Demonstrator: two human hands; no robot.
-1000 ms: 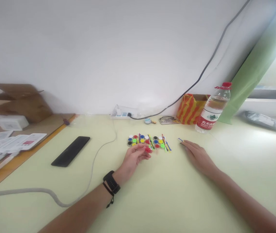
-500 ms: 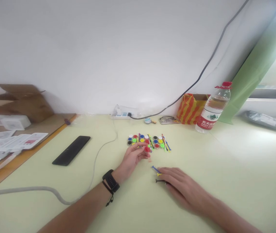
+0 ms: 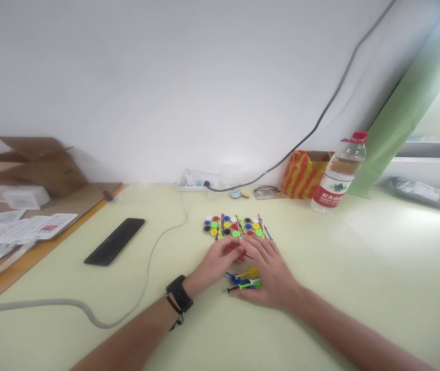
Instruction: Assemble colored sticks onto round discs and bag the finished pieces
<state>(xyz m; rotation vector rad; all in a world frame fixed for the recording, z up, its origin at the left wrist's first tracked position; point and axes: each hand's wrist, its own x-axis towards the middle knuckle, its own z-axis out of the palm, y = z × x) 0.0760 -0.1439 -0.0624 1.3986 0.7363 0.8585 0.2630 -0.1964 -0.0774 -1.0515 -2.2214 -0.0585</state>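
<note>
My left hand (image 3: 220,260) is closed on a small red plastic piece (image 3: 237,252), partly hidden by its fingers. My right hand (image 3: 274,272) meets it, its long fingers reaching over the red piece and the left fingertips. Between its thumb and fingers it cups several coloured plastic sticks (image 3: 243,283) and round pieces in blue, yellow, green, black and white; its palm hides some of them. Just beyond both hands lie rows of small coloured discs (image 3: 226,225), with thin coloured sticks (image 3: 238,223) between the groups.
A black slab-like object (image 3: 115,241) lies at left, near a grey cable (image 3: 69,303). Farther left are a cardboard box (image 3: 46,165) and printed cards (image 3: 50,225). Along the wall stand a power strip (image 3: 195,188), striped bag (image 3: 301,175) and water bottle (image 3: 338,175), with glasses (image 3: 268,191) nearby.
My right hand has moved left and away from me to meet my left hand, and the coloured sticks at it have shifted left. My left hand has come slightly nearer, still with the red piece.
</note>
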